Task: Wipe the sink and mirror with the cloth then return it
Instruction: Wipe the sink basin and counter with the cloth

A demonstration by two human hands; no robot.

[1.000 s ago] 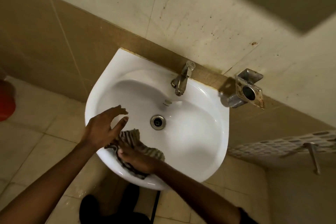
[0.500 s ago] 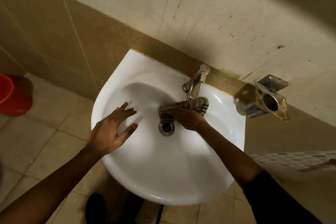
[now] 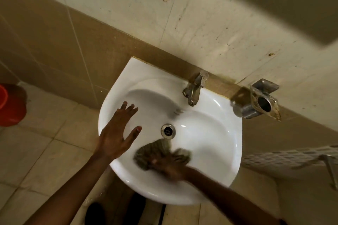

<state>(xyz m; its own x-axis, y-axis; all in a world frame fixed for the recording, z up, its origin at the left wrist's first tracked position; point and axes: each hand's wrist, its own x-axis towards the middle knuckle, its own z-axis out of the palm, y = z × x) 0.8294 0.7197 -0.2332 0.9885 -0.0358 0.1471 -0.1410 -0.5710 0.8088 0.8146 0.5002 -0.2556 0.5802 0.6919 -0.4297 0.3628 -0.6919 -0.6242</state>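
Note:
A white wall-hung sink fills the middle of the view, with a metal drain at its centre. My right hand, blurred by motion, presses a striped cloth against the near inner wall of the basin, just below the drain. My left hand lies flat with fingers spread on the basin's left rim and holds nothing. No mirror can be made out clearly; a dark blurred band crosses the upper right.
A metal tap stands at the back of the sink. A rusty metal wall holder sticks out to its right. A red bucket sits on the tiled floor at far left. A metal pipe shows at right.
My right hand swept the cloth from the near rim up to under the tap, then back down to the near side of the drain. My left hand stayed on the left rim.

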